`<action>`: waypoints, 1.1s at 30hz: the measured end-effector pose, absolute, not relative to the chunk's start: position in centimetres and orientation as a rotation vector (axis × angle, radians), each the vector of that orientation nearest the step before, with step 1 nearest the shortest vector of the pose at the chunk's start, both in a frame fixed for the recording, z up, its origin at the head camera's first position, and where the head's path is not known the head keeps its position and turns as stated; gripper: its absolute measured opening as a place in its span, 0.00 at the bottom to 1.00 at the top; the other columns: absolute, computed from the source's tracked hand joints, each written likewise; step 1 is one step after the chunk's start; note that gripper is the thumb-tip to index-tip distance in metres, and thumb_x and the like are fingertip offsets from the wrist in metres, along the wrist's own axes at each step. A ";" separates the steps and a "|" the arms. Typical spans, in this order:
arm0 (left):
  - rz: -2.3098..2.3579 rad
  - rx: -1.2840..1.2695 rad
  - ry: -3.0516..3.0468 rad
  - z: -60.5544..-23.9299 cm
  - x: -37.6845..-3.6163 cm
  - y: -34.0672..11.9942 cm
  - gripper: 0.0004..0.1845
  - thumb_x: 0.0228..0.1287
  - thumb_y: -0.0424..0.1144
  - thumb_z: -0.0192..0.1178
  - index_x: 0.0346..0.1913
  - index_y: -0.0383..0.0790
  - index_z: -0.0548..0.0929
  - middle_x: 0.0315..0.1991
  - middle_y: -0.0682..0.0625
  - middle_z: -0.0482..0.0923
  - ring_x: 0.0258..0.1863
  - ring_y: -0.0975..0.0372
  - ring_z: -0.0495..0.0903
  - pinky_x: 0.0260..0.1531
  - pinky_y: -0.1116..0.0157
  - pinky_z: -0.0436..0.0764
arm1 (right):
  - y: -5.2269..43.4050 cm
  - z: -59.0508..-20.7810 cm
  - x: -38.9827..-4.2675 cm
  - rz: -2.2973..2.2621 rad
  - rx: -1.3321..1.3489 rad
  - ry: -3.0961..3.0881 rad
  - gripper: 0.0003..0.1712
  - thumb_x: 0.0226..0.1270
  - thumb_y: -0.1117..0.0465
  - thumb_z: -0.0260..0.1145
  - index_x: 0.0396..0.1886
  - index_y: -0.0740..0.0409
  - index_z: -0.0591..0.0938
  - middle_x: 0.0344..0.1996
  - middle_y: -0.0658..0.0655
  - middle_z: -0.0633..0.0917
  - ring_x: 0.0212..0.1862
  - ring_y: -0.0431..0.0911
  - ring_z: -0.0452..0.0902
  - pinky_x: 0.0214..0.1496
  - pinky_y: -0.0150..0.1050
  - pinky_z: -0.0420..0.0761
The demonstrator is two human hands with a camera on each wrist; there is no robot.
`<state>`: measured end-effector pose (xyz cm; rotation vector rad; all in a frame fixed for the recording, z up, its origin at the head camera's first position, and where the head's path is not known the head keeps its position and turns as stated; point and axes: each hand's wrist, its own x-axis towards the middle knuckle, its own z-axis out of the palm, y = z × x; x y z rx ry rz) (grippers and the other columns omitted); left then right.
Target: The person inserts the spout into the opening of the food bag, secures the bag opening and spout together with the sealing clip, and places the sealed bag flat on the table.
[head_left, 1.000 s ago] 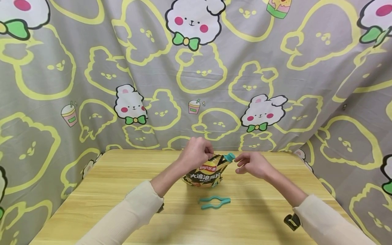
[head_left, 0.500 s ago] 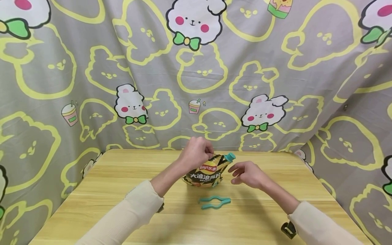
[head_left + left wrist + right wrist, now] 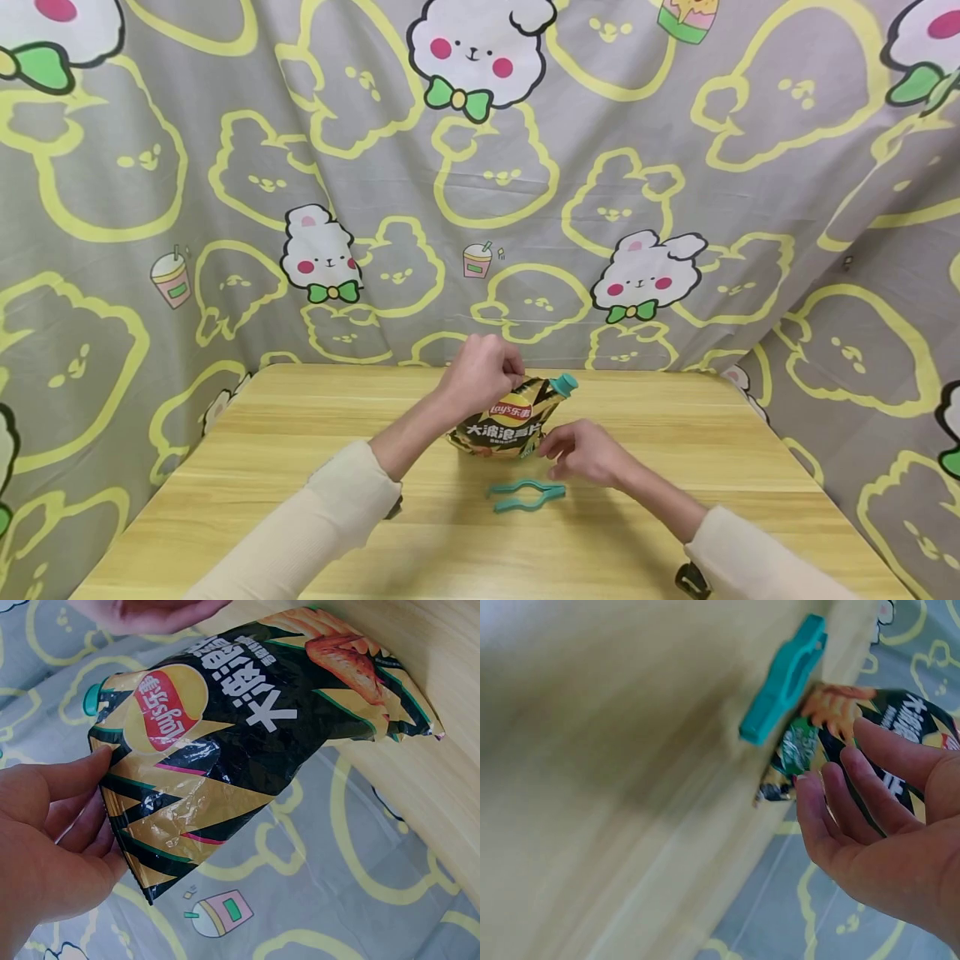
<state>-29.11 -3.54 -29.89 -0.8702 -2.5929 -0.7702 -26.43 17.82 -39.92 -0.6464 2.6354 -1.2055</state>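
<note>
A black and gold Lay's chip bag [image 3: 504, 429] leans upright on the table, its top edge pinched between the thumb and fingers of my left hand [image 3: 480, 373]. At the bag's upper right corner sits a teal cap-like piece [image 3: 564, 384]. In the left wrist view, that teal piece [image 3: 93, 700] pokes out beside the thumb. My right hand [image 3: 588, 454] hovers by the bag's lower right corner, fingers loosely bent and holding nothing. Just in front of the bag lies a teal bag clip [image 3: 557, 492], its two arms spread; the right wrist view shows this clip [image 3: 769, 701] beyond the fingertips.
The wooden table [image 3: 337, 483] reaches back to a grey patterned curtain [image 3: 405, 192], which also hangs along both sides. A dark strap piece [image 3: 692, 580] shows under the right sleeve [image 3: 750, 554].
My right hand has come down and toward me from beside the teal cap-like piece to near the bag's lower corner and the clip. The left hand keeps its hold on the bag.
</note>
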 end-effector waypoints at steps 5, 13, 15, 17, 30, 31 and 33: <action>-0.766 -0.874 -2.592 -29.8 -29.1 -3.5 0.07 0.59 0.28 0.70 0.27 0.42 0.91 0.25 0.54 0.88 0.26 0.66 0.85 0.32 0.68 0.84 | 17.5 -41.0 -26.0 -1.220 -0.649 2.630 0.18 0.43 0.77 0.71 0.39 0.65 0.89 0.40 0.61 0.90 0.39 0.52 0.85 0.40 0.37 0.84; -0.790 -0.882 -2.590 -29.7 -29.0 -3.6 0.07 0.59 0.27 0.70 0.26 0.42 0.90 0.25 0.53 0.88 0.26 0.66 0.85 0.32 0.67 0.84 | 17.3 -42.3 -25.4 -1.224 -0.582 2.570 0.21 0.35 0.78 0.71 0.35 0.62 0.89 0.31 0.58 0.90 0.32 0.43 0.81 0.36 0.37 0.81; -0.792 -0.882 -2.590 -29.7 -28.9 -3.6 0.07 0.59 0.27 0.70 0.26 0.42 0.90 0.25 0.53 0.88 0.25 0.67 0.84 0.32 0.68 0.84 | 17.3 -42.4 -25.3 -1.218 -0.567 2.569 0.20 0.35 0.78 0.73 0.34 0.62 0.90 0.30 0.57 0.90 0.32 0.43 0.81 0.36 0.38 0.82; -0.787 -0.883 -2.590 -29.8 -28.9 -3.6 0.07 0.59 0.27 0.70 0.26 0.42 0.90 0.25 0.53 0.88 0.25 0.67 0.84 0.32 0.68 0.84 | 17.4 -42.4 -25.2 -1.213 -0.561 2.569 0.19 0.36 0.77 0.73 0.33 0.61 0.90 0.30 0.56 0.90 0.32 0.43 0.81 0.37 0.38 0.81; -0.790 -0.877 -2.597 -29.9 -29.0 -3.6 0.07 0.59 0.28 0.70 0.27 0.41 0.91 0.25 0.53 0.88 0.25 0.67 0.84 0.31 0.69 0.84 | 17.8 -43.3 -24.9 -1.168 -0.541 2.625 0.19 0.33 0.77 0.73 0.31 0.58 0.91 0.31 0.52 0.91 0.34 0.43 0.80 0.37 0.37 0.80; -0.790 -0.878 -2.596 -29.9 -29.0 -3.6 0.07 0.59 0.28 0.70 0.27 0.41 0.91 0.25 0.53 0.88 0.25 0.67 0.84 0.31 0.69 0.84 | 17.8 -43.4 -24.9 -1.171 -0.539 2.632 0.19 0.33 0.77 0.72 0.30 0.58 0.91 0.31 0.52 0.91 0.34 0.43 0.80 0.37 0.37 0.80; -0.786 -0.880 -2.595 -29.9 -29.0 -3.6 0.07 0.59 0.28 0.70 0.27 0.41 0.91 0.25 0.53 0.88 0.25 0.67 0.84 0.31 0.68 0.84 | 17.8 -43.5 -24.9 -1.183 -0.535 2.644 0.19 0.33 0.78 0.72 0.29 0.58 0.91 0.30 0.52 0.90 0.32 0.42 0.79 0.35 0.36 0.80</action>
